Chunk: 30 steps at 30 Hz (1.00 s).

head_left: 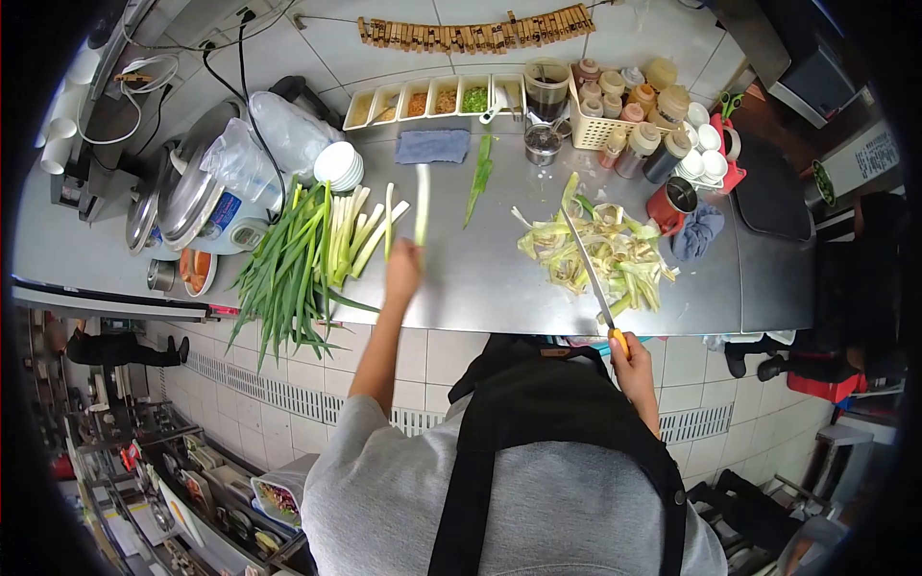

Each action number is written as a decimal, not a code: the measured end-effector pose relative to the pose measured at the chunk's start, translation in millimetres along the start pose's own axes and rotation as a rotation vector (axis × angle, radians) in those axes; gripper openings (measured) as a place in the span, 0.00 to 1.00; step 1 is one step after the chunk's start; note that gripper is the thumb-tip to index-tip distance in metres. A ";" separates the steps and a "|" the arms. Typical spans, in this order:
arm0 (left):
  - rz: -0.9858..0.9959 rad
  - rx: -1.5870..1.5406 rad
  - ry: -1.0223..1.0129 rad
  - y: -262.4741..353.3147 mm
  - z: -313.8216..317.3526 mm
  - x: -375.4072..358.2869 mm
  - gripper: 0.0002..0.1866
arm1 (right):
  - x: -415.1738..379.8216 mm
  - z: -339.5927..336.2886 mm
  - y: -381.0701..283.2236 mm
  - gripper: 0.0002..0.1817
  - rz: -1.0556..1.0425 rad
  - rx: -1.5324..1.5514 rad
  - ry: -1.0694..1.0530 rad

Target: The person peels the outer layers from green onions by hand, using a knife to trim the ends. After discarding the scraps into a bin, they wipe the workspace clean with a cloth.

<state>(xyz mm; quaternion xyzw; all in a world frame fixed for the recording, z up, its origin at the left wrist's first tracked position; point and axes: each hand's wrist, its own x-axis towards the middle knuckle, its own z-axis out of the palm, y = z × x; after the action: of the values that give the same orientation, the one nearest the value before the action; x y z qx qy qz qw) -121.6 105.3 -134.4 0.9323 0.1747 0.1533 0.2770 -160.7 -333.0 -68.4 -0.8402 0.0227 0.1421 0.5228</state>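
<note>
My left hand (pixel 403 271) is closed around a thick green onion stalk (pixel 423 202), its pale end pointing away from me over the steel counter. The hand is slightly blurred. Just left of it lies a bunch of long green onions (pixel 298 250), white ends to the right and green leaves drooping over the counter's front edge. My right hand (pixel 631 365) grips the yellow handle of a long knife (pixel 586 257) at the front edge. Its blade slants across a heap of yellowish peelings and trimmed leaves (pixel 629 254).
A folded blue cloth (pixel 432 147) and a loose green leaf (pixel 478 182) lie farther back. Behind them stand a row of ingredient containers (pixel 447 100) and a basket of sauce bottles (pixel 600 125). Stacked white bowls (pixel 338 166) and pot lids are left; a red cup (pixel 670 204) is right.
</note>
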 end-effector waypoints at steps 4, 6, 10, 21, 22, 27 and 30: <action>-0.179 0.329 0.057 -48.5 -45.8 27.2 0.08 | 6.0 3.9 -0.3 0.16 -0.035 -0.037 -0.055; -0.283 0.558 0.069 -64.5 -49.3 37.4 0.09 | 10.2 5.9 -8.2 0.16 -0.060 -0.067 -0.068; -0.163 0.521 0.044 -42.6 -39.7 48.8 0.14 | 20.8 11.5 -15.9 0.16 -0.113 -0.099 -0.092; -0.375 0.357 0.025 -50.7 -16.7 45.4 0.16 | 14.2 -4.3 -4.4 0.12 -0.113 -0.045 0.275; -0.360 0.350 0.014 -52.0 -17.7 40.6 0.16 | 15.1 -9.4 1.8 0.13 -0.159 -0.054 0.381; -0.396 -0.630 0.059 -19.7 -8.7 5.8 0.16 | 18.5 -35.5 44.6 0.17 -0.134 -0.162 0.823; -0.576 -0.843 -0.038 26.0 -3.7 -14.0 0.16 | 39.7 -61.7 95.2 0.18 -0.011 -0.330 0.945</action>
<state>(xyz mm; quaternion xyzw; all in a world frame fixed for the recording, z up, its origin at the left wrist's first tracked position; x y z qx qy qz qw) -129.2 80.9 -119.3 0.6562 0.3426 0.1110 0.6631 -127.2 -426.3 -136.3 -0.8845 0.2296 -0.2550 0.3161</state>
